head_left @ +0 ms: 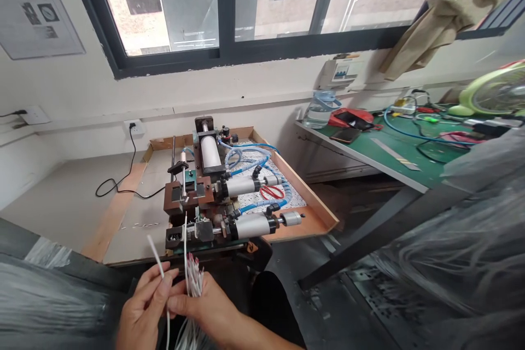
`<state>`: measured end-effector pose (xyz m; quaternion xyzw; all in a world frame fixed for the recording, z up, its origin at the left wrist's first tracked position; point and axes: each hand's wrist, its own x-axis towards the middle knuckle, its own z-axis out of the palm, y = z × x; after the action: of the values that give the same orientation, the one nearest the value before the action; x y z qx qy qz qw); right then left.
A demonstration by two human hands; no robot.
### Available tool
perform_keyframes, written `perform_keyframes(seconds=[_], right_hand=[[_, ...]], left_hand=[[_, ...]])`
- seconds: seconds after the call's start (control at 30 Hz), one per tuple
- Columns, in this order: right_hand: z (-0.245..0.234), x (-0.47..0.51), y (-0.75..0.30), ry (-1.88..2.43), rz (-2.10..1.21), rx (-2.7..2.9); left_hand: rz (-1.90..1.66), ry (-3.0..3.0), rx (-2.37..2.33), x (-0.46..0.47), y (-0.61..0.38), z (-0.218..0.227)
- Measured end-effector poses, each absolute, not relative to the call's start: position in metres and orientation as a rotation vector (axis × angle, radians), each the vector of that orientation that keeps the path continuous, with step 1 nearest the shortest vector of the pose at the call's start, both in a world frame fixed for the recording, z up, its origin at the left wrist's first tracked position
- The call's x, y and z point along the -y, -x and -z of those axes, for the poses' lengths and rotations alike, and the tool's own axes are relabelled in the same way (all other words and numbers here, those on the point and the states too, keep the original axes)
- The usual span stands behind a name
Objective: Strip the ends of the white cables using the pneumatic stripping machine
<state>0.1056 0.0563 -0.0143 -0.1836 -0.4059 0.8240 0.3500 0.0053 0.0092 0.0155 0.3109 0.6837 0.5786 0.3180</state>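
Between the thumb and fingers of my left hand (141,309) a single white wire (153,249) is pinched, its upper end slanting up to the left. My right hand (213,303) is closed around a bundle of white wires (195,281) with reddish tips. One longer wire (186,235) rises from beside the bundle towards the machine; whether it touches cannot be made out. Just beyond my hands stands a pneumatic machine (203,232) with silver cylinders (251,225) and dark metal blocks. My hands are close together, below its front edge.
The machine sits on a grey bench with a wooden-edged tray (324,219). To the right, a green-topped table (394,161) carries a water jug (321,109), a red pouch (353,118), cables and a green fan (494,90). Wire bundles wrapped in plastic (53,295) lie at left.
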Motion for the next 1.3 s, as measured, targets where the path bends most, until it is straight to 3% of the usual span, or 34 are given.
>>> perform_keyframes(seconds=[0.17, 0.4, 0.77, 1.3], right_hand=[[0.016, -0.051, -0.104, 0.482, -1.993, 0.919], [0.022, -0.059, -0.104, 0.726, -1.886, 0.838], [0.015, -0.060, -0.103, 0.776, -1.805, 0.780], [0.010, -0.076, -0.097, 0.923, -1.887, 0.704]], left_hand=[[-1.390, -0.826, -1.633, -0.013, -0.009, -0.018], [-1.468, -0.819, -1.727, -0.017, -0.017, -0.009], [-1.346, -0.895, -1.689, -0.013, 0.000, -0.011], [-1.471, -0.819, -1.759, -0.017, -0.007, -0.020]])
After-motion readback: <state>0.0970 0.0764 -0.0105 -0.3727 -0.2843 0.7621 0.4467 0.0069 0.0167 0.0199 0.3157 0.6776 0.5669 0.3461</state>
